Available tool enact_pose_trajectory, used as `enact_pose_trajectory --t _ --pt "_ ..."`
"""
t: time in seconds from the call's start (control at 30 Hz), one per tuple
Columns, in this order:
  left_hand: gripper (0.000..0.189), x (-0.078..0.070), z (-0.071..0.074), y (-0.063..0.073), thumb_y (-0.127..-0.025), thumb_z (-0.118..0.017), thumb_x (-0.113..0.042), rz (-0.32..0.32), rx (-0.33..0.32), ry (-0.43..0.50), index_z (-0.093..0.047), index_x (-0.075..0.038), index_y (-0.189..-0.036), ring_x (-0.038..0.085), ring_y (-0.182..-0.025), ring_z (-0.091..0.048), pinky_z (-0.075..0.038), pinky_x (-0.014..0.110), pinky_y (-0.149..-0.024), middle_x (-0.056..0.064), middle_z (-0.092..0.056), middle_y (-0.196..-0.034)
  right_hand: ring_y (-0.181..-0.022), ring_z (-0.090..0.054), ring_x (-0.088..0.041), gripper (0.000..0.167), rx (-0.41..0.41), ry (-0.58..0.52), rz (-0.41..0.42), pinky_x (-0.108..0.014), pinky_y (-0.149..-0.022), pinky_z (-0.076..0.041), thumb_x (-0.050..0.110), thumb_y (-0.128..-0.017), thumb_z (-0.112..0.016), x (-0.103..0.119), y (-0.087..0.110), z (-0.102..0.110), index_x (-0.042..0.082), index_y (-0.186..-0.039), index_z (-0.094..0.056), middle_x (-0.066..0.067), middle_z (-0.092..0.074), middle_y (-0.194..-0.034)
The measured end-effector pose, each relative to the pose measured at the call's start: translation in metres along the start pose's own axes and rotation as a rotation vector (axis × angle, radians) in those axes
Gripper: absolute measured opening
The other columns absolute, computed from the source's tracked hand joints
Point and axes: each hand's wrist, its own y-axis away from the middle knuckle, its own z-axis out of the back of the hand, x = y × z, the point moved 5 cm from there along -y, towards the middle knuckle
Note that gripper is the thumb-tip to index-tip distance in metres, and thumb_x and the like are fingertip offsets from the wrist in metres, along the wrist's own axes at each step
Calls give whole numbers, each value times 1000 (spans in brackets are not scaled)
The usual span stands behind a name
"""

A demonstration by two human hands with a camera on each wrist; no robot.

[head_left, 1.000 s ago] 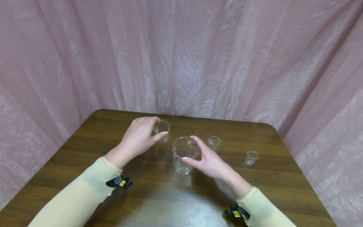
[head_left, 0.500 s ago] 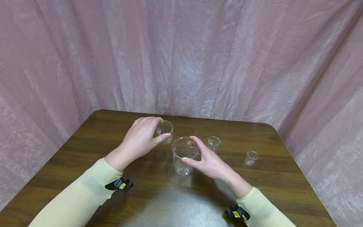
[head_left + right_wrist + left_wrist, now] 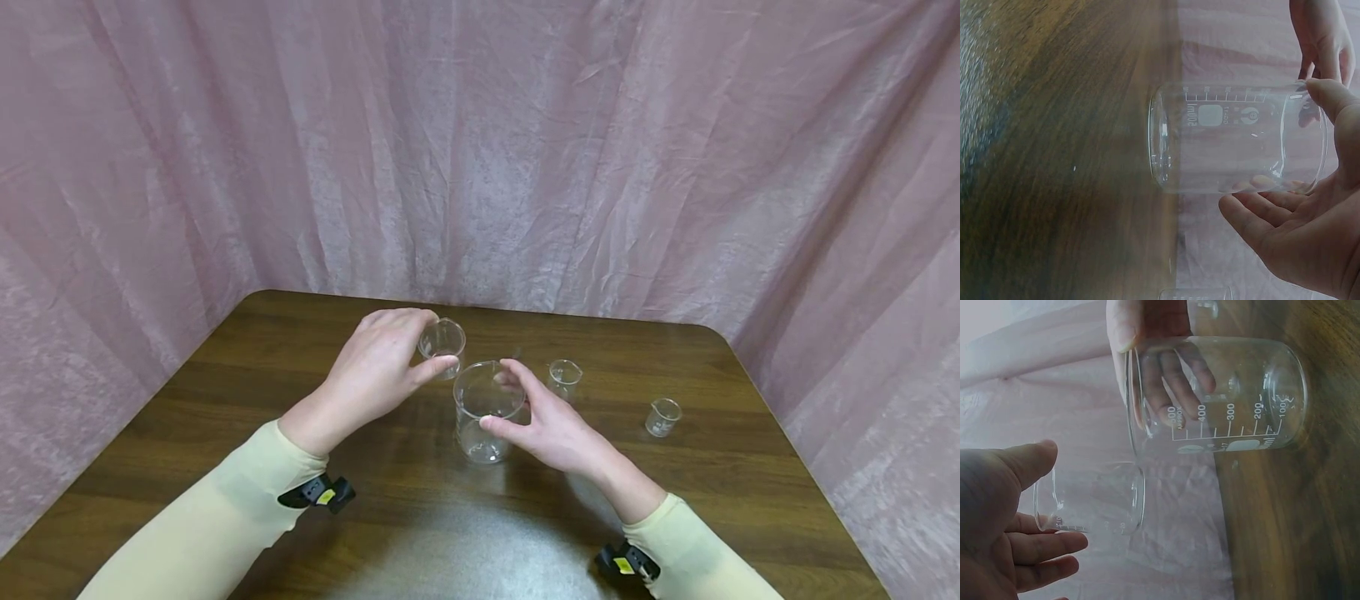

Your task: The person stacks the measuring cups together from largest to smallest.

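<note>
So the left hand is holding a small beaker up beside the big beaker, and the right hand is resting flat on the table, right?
Not quite. The right hand is not flat on the table: its fingers curl round the big beaker, as the head view shows. The left hand does hold the small beaker beside it.

Both hands curl mid-air, left hand (image 3: 378,358) raised, right hand (image 3: 551,425) lower.

Soft, even light fills the room. A pale glare sits on the worktop (image 3: 465,542) near the front edge. Both wrist views look hazy and washed out.
</note>
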Motion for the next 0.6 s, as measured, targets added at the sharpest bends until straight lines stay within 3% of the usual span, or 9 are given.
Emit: enact_pose_trajectory --t 0.3,0.6 --pt "54 -5 7 0 -97 -87 -43 -35 -44 -12 -70 -3 -130 36 -126 -67 -45 55 -116 12 -76 -125 -145 -57 -26 88 -2 5 6 -49 -117 -47 44 -99 -84 0 0 0 15 -168 -38 -4 -60 -155" --pt "58 -14 12 -2 -98 -86 -45 -44 -36 2 -70 -2 -133 37 -126 -67 -45 55 -116 11 -76 -126 -147 -56 -27 89 0 4 -6 -52 -118 -47 47 -99 -84 -1 0 0 16 -169 -38 -4 -59 -157"
